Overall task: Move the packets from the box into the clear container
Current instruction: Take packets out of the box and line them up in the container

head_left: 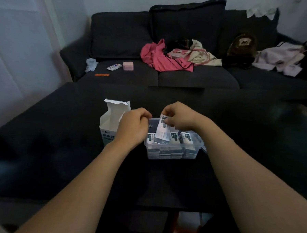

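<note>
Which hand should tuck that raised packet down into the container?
Right. The right hand already pinches the raised packet directly over the clear container. The left hand sits curled at the container's left edge, beside the open box.

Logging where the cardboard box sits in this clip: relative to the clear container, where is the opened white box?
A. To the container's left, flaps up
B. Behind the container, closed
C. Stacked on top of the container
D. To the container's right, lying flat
A. The white box stands upright with its top flaps open, left of the clear container, partly behind the left hand.
</note>
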`<state>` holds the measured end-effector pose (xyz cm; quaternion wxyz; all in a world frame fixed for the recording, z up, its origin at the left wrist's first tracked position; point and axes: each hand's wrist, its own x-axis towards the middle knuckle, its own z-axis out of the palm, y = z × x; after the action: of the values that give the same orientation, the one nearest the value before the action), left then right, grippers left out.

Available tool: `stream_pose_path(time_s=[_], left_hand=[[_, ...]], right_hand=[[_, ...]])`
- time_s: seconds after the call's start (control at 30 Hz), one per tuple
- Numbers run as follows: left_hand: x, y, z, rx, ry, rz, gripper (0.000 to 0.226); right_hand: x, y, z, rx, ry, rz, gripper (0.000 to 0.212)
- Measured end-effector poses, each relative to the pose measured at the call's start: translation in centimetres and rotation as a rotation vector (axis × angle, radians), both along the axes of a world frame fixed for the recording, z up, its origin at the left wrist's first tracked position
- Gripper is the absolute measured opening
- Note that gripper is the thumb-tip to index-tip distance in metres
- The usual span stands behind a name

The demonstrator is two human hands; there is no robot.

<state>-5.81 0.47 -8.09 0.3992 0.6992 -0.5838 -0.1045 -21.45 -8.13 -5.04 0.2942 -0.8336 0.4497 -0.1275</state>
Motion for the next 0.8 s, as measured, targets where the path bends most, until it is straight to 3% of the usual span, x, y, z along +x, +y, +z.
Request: stream_pose_path(time_s=[0.1, 0.47, 0.8], left_hand=[[0.6, 0.1, -0.3, -0.019, 0.068, -0.002, 0.028], [1.5, 0.3, -0.6, 0.007, 0.028, -0.101, 0.023], [0.9, 1.0, 0.0, -0.002, 0.048, -0.135, 0.018]], right_hand=[[1.6, -0.2, -0.5, 0.043, 0.035, 0.027, 0.013], [4.0, -0.5, -1.7, 0.241, 0.228, 0.072, 0.02], [4.4, 0.3, -1.9, 0.185, 0.321, 0.05, 0.05]])
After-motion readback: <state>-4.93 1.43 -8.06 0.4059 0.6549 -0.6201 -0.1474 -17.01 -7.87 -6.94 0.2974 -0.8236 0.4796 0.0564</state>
